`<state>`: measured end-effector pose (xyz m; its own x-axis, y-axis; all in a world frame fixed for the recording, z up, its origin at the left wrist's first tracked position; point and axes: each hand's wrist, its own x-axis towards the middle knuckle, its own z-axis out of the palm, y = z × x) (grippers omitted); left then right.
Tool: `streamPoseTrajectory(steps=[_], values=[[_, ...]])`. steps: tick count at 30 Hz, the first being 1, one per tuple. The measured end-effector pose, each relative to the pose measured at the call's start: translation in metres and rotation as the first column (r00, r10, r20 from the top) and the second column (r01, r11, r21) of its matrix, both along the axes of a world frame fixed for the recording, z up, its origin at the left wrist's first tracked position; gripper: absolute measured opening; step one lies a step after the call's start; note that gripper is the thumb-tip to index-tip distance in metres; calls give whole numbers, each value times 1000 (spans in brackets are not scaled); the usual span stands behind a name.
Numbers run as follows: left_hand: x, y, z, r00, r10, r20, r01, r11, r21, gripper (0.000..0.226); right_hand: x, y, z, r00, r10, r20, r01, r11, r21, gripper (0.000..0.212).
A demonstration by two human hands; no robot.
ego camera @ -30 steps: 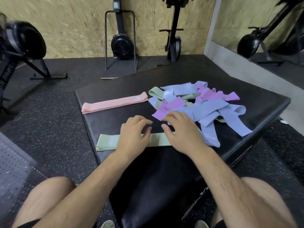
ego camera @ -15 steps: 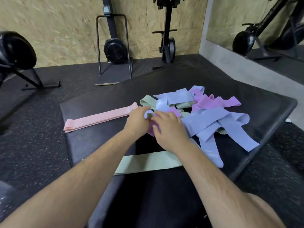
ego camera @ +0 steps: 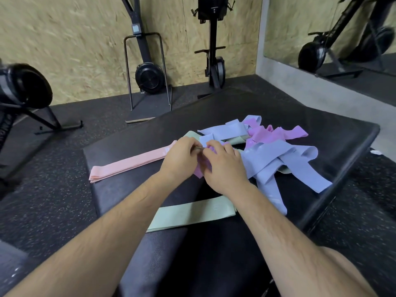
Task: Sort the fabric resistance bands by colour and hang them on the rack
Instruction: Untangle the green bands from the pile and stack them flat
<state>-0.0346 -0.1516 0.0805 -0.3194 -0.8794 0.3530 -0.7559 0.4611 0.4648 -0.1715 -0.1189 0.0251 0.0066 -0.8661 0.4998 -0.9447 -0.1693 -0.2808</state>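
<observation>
A heap of fabric bands lies on the black padded box (ego camera: 321, 129): blue bands (ego camera: 276, 159), purple bands (ego camera: 267, 133) and a green one partly buried (ego camera: 190, 135). A pink band (ego camera: 130, 162) lies flat to the left, apart from the heap. A green band (ego camera: 192, 213) lies flat near me under my right forearm. My left hand (ego camera: 180, 159) and my right hand (ego camera: 222, 168) meet at the heap's left edge, fingers curled and pinching a purple band (ego camera: 200, 170) between them. No rack is in view.
Black gym machines stand on the rubber floor: one at far left (ego camera: 23, 88), one at the wooden wall (ego camera: 147, 78), another beside it (ego camera: 214, 61). A mirror (ego camera: 342, 28) fills the right wall. My bare knee (ego camera: 351, 273) shows at the lower right.
Both hands left the flat green band, moved forward to the heap and took hold of a purple band. The camera tilted closer over the box.
</observation>
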Motion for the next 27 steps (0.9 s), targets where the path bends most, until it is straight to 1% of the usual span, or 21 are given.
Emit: streamPoseTrajectory(steps=[5,8,11,14,18,21,23,27], values=[[2,6,20,999,-31,15,32,998,-57,16,-8,6,6,996,-86,8,87,989,-120,18],[3,10,32,999,-44,28,46,995,-84,19,-18,6,10,994,-87,66,93,992,-87,7],[6,13,41,998,-43,35,46,993,-105,19,-28,5,15,986,-98,133,106,993,-57,10],[8,16,50,999,-36,16,37,992,-118,20,-39,5,18,972,-149,182,157,987,-31,14],[11,20,63,1000,-21,-4,20,985,-172,20,-50,5,19,949,-225,220,215,974,70,27],[17,22,73,999,4,-42,-13,976,-217,21,-49,6,20,949,-228,216,207,971,117,37],[21,25,79,996,11,-86,-29,979,-202,21,-46,7,21,955,-223,197,199,971,135,45],[30,29,87,995,30,-94,-52,968,-245,23,-42,9,18,932,-232,278,197,969,150,60]])
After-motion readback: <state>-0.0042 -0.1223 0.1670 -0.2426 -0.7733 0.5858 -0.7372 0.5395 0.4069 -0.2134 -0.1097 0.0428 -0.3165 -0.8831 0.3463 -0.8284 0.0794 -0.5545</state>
